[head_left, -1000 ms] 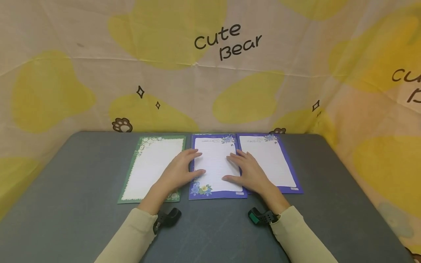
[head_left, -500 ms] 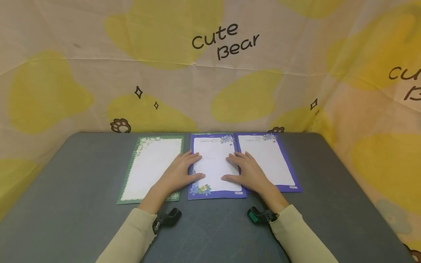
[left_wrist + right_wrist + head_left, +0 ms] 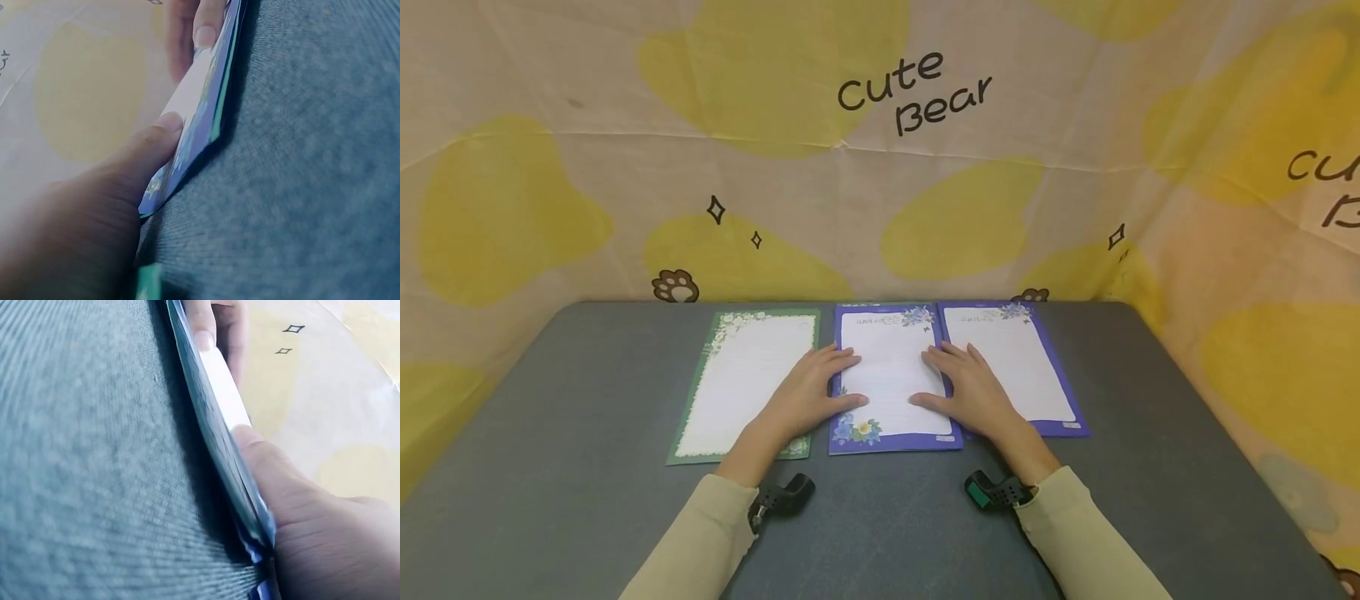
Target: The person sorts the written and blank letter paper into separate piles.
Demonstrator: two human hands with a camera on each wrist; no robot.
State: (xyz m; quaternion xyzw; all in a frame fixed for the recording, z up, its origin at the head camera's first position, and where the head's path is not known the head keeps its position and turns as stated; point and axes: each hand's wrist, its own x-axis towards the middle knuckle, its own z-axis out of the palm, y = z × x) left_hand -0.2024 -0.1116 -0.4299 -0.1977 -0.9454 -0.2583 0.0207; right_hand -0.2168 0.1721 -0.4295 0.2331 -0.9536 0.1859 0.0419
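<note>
A blue-purple bordered sheet of letter paper (image 3: pixel 891 367) with blue flowers lies in the middle of the table. My left hand (image 3: pixel 808 387) rests over its left edge, and my right hand (image 3: pixel 973 390) over its right edge. Both thumbs and fingers are spread and relaxed on the paper. In the left wrist view, a green edge (image 3: pixel 216 128) shows beneath the purple sheet (image 3: pixel 201 128), so it lies on top of something green. My left thumb (image 3: pixel 156 140) and right thumb (image 3: pixel 265 459) touch the white upper face in the wrist views.
A green-bordered sheet (image 3: pixel 733 379) lies to the left, partly under my left hand and forearm. To the right lies another purple-bordered sheet (image 3: pixel 1018 367), partly behind my right hand. A patterned cloth (image 3: pixel 958 217) hangs behind the grey table (image 3: pixel 880 525).
My right hand has shifted very slightly to the right, its fingertips a little farther from the left hand. My left hand and the sheets stay nearly still; the view moved a little.
</note>
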